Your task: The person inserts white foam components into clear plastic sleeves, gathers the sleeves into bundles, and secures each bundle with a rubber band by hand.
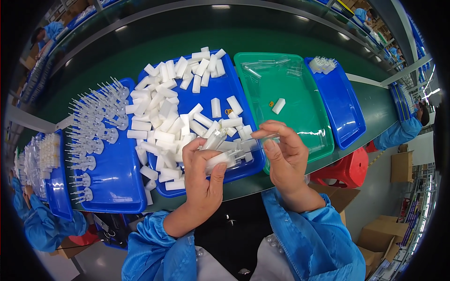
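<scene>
My left hand (201, 175) is closed around a white block (218, 160) and a few clear tubes (215, 139), above the front edge of a blue tray (213, 179). Between the thumb and fingers of my right hand (288, 161) is a clear tube (251, 145). Its left end meets the pieces in my left hand; whether it goes inside one cannot be made out. Many loose white blocks (164, 112) lie heaped in that tray and over its left rim. Beside my right hand, a green tray (300, 107) carries clear tubes (269, 65) and one white block (278, 106).
On the left, a blue tray (112, 185) bears rows of clear parts with thin upright stems (96, 122). Another blue tray (344, 110) at the right has a cluster of small whitish parts (323, 64). A red stool (344, 168) and cardboard boxes (384, 234) stand at the lower right. Co-workers in blue sit on both sides.
</scene>
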Tool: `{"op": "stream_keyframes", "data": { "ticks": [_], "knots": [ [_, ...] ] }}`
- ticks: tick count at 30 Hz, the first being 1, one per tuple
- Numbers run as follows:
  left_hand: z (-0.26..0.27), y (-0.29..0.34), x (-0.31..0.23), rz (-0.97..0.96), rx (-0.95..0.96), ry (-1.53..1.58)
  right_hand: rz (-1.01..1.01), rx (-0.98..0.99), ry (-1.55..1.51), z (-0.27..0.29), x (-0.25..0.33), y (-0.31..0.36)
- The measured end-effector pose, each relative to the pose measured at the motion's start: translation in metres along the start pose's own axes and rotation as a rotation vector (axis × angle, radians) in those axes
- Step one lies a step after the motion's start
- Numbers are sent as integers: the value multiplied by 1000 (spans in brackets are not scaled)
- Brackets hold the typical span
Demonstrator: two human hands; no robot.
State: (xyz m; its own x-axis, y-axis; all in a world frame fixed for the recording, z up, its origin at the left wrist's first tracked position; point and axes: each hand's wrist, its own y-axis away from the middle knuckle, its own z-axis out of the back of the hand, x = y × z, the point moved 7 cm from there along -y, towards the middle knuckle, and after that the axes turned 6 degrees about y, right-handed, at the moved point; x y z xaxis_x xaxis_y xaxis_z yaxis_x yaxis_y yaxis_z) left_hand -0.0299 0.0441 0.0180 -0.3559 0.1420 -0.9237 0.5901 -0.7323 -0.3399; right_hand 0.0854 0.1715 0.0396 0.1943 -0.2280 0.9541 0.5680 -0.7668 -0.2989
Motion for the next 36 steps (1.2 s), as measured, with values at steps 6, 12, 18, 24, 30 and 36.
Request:
{"op": "stream_keyframes", "data": {
  "ticks": [6, 12, 18, 24, 30, 36],
  "knots": [
    [0, 1, 2, 6, -9, 1, 39, 57, 310, -6, 6, -4],
    [-1, 0, 1, 19, 0, -1, 107, 88, 414, -9, 6, -6],
    [-2, -1, 1, 5, 3, -18, -45, 132, 206, -15, -7, -2],
    [-2, 0, 2, 13, -7, -19, -194, 158, -97, -20, -21, 4],
    [-1, 0, 4, 20, -20, -21, -243, 141, -184, -21, -26, 9],
    [0, 1, 7, 43, -39, 4, -172, 112, -145, -20, -21, 9]
  ]
}}
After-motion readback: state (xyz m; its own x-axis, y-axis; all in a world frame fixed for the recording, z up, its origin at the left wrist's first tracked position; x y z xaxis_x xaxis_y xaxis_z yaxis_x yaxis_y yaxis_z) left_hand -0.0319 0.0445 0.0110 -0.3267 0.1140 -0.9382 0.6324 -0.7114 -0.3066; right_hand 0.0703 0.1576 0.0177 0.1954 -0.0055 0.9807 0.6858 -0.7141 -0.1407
